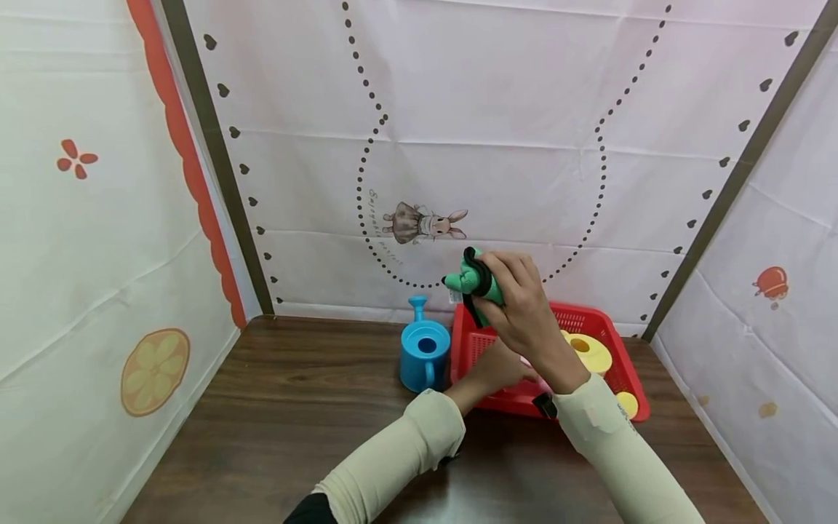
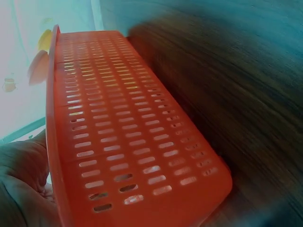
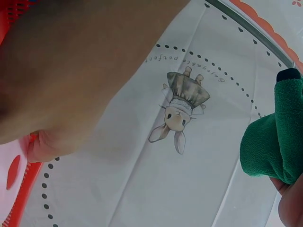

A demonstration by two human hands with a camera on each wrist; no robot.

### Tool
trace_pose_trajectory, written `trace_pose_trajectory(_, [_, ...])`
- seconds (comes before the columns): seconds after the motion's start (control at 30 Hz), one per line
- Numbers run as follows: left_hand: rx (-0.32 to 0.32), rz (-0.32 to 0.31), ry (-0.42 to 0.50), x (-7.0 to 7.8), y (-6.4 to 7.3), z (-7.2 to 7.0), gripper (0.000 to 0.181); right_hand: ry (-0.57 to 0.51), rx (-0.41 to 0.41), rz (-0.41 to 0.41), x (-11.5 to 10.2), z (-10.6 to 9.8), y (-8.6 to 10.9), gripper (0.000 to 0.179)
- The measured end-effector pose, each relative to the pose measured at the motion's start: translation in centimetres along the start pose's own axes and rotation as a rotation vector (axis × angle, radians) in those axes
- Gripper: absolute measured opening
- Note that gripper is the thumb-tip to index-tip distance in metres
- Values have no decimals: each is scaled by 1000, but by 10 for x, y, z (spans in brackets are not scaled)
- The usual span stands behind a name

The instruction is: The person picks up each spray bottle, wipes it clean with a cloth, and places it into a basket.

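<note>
My right hand (image 1: pixel 520 309) grips a green soft toy (image 1: pixel 463 282) with black trim, held up above the red basket's left part. In the right wrist view the green toy (image 3: pixel 270 142) shows a towel-like surface and a black tip. My left hand (image 1: pixel 499 364) reaches over the near-left rim into the red plastic basket (image 1: pixel 605 327), below the right hand. Its fingertips are at a pink thing (image 3: pixel 12 175) with a red oval mark; most of its fingers are hidden. From the left wrist, the hand (image 2: pixel 23 184) appears inside the slotted basket wall (image 2: pixel 118 123).
A blue watering can (image 1: pixel 419 356) stands on the brown wooden table (image 1: pixel 314 393), left of the basket. Yellow pieces (image 1: pixel 592 355) lie in the basket's right part. Printed white cloth walls (image 1: pixel 484 87) rise behind and on both sides.
</note>
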State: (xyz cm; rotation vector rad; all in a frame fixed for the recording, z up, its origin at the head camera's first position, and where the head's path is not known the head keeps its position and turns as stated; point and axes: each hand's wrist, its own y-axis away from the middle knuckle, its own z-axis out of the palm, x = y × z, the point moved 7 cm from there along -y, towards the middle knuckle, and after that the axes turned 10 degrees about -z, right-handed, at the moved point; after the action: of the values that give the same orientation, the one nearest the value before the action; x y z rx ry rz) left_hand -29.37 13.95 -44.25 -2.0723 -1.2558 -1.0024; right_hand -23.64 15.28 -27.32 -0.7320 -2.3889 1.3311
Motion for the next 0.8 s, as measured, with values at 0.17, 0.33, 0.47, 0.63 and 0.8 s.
trace_pose_trajectory(0.17, [27, -26, -122, -2, 2, 0, 66, -2, -12, 2, -1, 1, 2, 50])
trace_pose_trajectory(0.33, [9, 8, -135, -4, -3, -1, 64, -4, -8, 13, -1, 1, 3, 51])
trace_pose_trajectory(0.47, [-64, 66, -88, -4, -6, -5, 76, 0, -6, 5, -1, -1, 1, 50])
trace_pose_trajectory(0.63, [-122, 38, -63, -3, 5, -28, 91, 4, -4, -6, -2, 0, 2, 52])
trace_pose_trajectory(0.8, [-82, -8, 44, 1, 16, -70, 93, 6, 26, -23, 0, 0, 3, 51])
